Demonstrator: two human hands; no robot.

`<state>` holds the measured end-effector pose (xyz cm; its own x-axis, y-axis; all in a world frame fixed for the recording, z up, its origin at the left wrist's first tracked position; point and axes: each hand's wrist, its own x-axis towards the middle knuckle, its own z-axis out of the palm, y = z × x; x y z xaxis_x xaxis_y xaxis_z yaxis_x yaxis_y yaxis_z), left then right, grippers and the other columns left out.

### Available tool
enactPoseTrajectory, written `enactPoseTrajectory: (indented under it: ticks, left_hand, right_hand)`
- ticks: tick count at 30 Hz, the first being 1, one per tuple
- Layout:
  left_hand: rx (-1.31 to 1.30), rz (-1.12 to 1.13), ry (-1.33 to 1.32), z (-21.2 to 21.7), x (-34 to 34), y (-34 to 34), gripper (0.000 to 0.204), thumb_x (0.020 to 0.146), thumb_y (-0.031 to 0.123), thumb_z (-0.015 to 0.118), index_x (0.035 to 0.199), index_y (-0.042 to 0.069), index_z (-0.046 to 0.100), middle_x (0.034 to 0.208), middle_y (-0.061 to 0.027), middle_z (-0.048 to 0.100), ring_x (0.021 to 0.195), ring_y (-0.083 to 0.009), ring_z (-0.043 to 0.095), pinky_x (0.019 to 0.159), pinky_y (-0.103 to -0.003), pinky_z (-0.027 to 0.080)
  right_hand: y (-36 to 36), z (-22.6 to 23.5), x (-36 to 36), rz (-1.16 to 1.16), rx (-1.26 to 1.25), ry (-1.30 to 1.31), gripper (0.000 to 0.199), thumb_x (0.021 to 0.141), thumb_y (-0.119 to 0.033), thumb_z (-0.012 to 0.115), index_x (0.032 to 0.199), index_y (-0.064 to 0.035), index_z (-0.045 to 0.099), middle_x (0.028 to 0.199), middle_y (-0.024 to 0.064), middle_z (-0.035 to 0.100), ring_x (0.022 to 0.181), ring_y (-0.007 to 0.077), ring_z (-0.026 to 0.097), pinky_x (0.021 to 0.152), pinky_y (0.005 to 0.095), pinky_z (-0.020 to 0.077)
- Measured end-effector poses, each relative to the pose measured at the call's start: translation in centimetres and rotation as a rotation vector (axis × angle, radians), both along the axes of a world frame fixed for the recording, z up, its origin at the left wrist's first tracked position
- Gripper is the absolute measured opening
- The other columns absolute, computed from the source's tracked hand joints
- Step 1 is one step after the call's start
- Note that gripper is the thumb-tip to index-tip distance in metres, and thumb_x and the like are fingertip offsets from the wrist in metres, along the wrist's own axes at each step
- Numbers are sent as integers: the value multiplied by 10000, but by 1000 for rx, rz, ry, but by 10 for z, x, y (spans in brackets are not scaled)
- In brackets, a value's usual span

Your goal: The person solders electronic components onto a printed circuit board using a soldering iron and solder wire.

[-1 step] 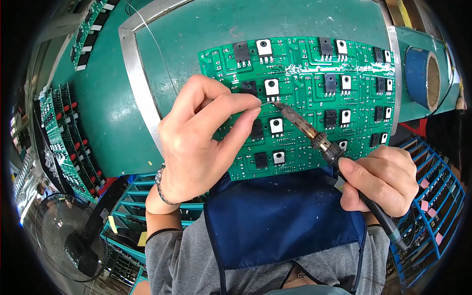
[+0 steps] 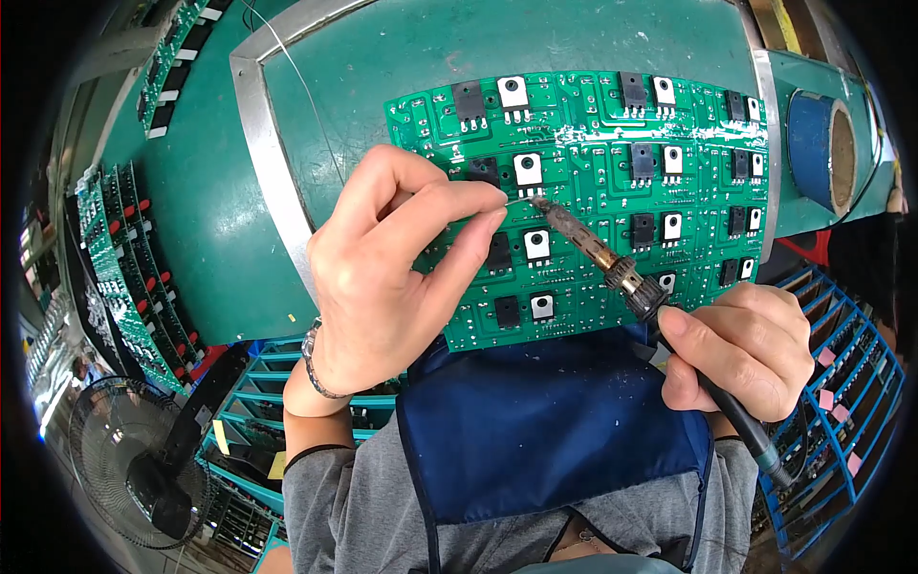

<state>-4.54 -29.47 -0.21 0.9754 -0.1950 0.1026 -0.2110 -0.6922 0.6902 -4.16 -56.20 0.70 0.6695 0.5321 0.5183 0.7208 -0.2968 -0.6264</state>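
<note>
The left hand [image 2: 378,268] pinches thin wire [image 2: 517,201] and the right hand [image 2: 744,346] holds a soldering iron [image 2: 626,277] above a circuit board [image 2: 588,304].

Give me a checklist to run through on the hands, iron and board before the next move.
1. Right hand gripping the soldering iron by its handle: ok.
2. Left hand pinching the thin wire: ok.
3. Left fingertips apart from the iron's tip: ok, though close.
4. Tip at the legs of the white part: ok.
5. Joint on the circuit board fully soldered: cannot tell, too small.
</note>
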Motion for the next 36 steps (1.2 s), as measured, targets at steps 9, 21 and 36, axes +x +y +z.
enactPoseTrajectory:
  ticks: [9,21,36]
  left_hand:
    - [-4,6,7,1,-1,0,212,738,-36,801,928,42,748,829,-40,547,628,-119,553,547,-260,440]
    - [-12,-1,7,-2,0,0,211,743,-37,801,932,41,748,836,-43,548,631,-121,560,546,-260,443]
    - [-5,0,6,-3,0,1,209,759,-25,802,949,54,763,850,-27,536,611,-85,513,517,-245,409]
  right_hand:
    - [0,-1,-1,-6,7,-1,199,813,-163,782,897,16,759,594,8,544,440,105,503,355,207,339]
    - [0,-2,-1,-3,12,-7,191,798,-143,785,896,19,757,596,8,540,441,107,501,354,212,337]
    - [-1,-1,0,19,15,14,199,795,-133,788,903,31,750,607,14,548,444,109,508,355,214,341]
